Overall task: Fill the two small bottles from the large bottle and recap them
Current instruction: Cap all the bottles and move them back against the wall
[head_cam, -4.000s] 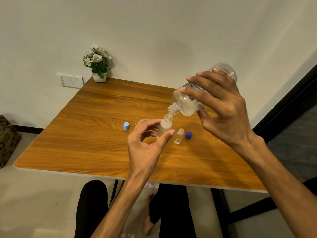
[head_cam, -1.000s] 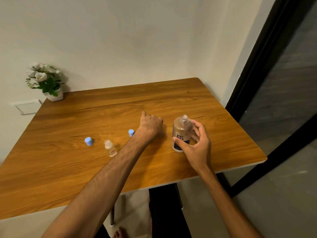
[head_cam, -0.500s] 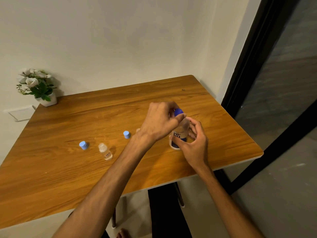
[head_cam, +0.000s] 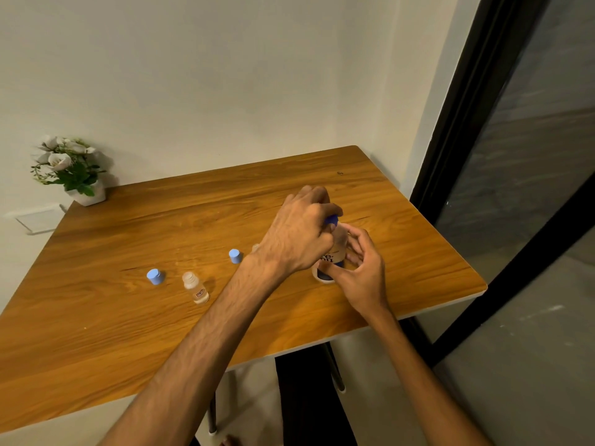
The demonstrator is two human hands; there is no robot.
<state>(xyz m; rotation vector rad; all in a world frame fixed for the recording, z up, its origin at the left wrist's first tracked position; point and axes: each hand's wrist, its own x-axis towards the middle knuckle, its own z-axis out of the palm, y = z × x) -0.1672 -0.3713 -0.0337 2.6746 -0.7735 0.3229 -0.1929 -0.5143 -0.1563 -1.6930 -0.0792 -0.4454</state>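
Glossy honey-brown wooden desk [head_cam: 96, 317], strong streaky grain, rounded corners, a pale edge band. Toward the right edge stands the large clear plastic bottle [head_cam: 336, 252], upright, round-bodied, dark blue printed lettering on a pale label and a dark band at its base. The left hand [head_cam: 301, 233] reaches across and covers its top, fingers curled down tight around the dark blue screw cap [head_cam: 331, 219], only a sliver of which peeks out. The right hand [head_cam: 360, 268] wraps the bottle's lower body from the near side, thumb pressed to the front, fingers bent round the far side, a loose half-closed grip.

Further left, nearer the desk's middle, one small clear plastic bottle [head_cam: 194, 288] stands open-necked, ridged thread showing, a tiny label on its side. Beside it to the left sits a light blue cylindrical cap [head_cam: 155, 276]; a second light blue cap [head_cam: 235, 255] rests close to the left wrist. The other small bottle is mostly hidden behind that wrist. At the far left corner, a small white pot of white flowers [head_cam: 72, 170] stands against the plain matte wall.
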